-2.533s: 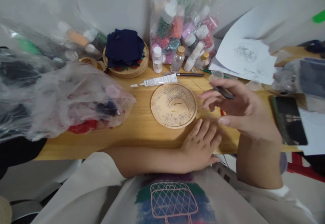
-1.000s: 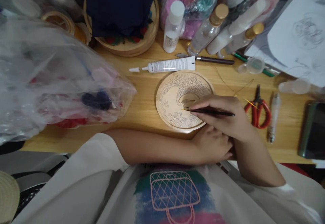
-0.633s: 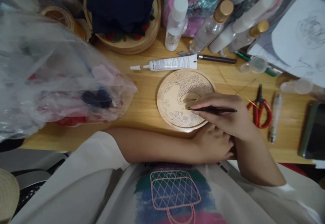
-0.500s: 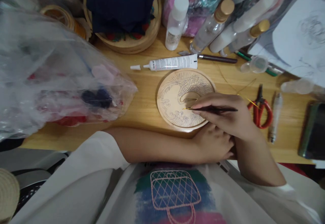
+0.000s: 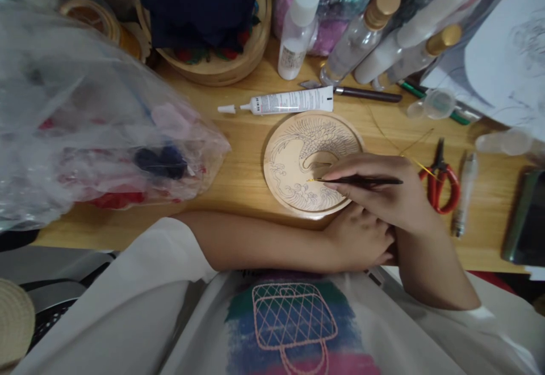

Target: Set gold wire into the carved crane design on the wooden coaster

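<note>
Now a thin dark tool is pinched in the closed grip of the right hand, its fine tip laid on the round wooden disc just left of the fingertips, where a line drawing of a bird and waves is marked. The disc lies flat on the tabletop, near its middle, just below a white glue tube. The left hand is tucked under the right wrist at the near edge of the tabletop, just beside the rim of the disc; whether its grip is closed on anything cannot be told, since the fingers are partly hidden. Compared with the picture from two and a half seconds back, the right hand is no longer lifted over the tabletop but is lowered onto the disc, and the view is drawn much closer. Over the last second hardly anything is altered: tool and hands are kept in the same place, and only the framing is shifted a little. Red-handled pliers are seen to the right of the hand, a plastic bag well to the left, and small bottles behind the glue tube.
</note>
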`<action>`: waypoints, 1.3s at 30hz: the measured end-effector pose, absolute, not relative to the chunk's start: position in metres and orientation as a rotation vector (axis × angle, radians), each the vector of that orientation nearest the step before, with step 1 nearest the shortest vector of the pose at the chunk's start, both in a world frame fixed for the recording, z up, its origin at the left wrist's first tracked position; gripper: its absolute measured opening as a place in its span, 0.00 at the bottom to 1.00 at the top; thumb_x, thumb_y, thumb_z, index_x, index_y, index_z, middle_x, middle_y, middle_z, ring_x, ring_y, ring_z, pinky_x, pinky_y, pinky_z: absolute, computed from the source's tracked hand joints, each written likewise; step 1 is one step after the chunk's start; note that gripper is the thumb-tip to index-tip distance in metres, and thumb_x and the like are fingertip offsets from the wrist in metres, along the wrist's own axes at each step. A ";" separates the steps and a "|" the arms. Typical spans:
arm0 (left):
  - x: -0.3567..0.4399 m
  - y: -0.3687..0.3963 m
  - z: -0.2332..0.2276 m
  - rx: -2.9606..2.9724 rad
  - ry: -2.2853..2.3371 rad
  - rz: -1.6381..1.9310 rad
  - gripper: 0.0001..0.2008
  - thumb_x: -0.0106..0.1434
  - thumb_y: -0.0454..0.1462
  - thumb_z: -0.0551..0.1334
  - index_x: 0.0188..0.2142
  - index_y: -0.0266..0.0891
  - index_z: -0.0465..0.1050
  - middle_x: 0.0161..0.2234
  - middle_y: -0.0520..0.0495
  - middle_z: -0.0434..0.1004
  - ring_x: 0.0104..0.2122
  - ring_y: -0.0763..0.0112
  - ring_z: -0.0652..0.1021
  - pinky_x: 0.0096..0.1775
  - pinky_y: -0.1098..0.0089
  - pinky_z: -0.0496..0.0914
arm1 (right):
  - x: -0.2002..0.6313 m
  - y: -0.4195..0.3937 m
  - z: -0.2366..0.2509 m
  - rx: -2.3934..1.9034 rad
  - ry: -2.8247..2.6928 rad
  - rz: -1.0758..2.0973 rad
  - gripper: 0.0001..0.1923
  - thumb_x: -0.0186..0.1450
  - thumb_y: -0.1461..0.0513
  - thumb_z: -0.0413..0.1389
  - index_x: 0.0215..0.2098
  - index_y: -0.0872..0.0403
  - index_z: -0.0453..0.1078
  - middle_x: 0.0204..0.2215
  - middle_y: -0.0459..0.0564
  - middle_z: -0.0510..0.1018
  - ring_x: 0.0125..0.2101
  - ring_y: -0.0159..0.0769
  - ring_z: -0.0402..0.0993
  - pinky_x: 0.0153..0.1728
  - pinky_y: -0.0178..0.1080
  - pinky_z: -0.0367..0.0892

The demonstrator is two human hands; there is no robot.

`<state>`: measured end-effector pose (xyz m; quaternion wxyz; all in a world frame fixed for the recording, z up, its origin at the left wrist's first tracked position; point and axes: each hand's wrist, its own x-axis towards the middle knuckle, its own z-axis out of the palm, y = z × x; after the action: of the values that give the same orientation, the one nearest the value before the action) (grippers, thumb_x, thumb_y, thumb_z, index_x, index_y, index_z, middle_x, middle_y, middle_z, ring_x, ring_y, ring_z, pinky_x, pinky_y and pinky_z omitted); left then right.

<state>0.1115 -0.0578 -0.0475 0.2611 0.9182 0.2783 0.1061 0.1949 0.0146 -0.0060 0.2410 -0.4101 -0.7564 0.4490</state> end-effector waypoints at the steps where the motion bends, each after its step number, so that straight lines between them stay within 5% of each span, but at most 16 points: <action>1: 0.111 -0.058 -0.048 2.490 0.759 0.296 0.21 0.71 0.47 0.53 0.52 0.38 0.75 0.50 0.43 0.79 0.52 0.56 0.74 0.55 0.58 0.61 | 0.195 0.014 -0.006 -1.125 -2.068 1.230 0.04 0.62 0.64 0.63 0.36 0.51 0.79 0.34 0.47 0.84 0.36 0.34 0.81 0.36 0.35 0.75; 39: 0.109 -0.056 -0.043 2.458 0.740 0.271 0.21 0.71 0.46 0.53 0.52 0.34 0.75 0.50 0.38 0.79 0.55 0.56 0.74 0.52 0.59 0.66 | 0.196 0.011 -0.002 -1.074 -2.110 1.223 0.03 0.64 0.65 0.59 0.36 0.51 0.73 0.29 0.46 0.79 0.29 0.31 0.78 0.30 0.33 0.75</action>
<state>0.1086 -0.0557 -0.0429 0.2765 0.9152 0.2755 0.1009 0.1956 0.0112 -0.0017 0.2363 -0.3918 -0.7693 0.4460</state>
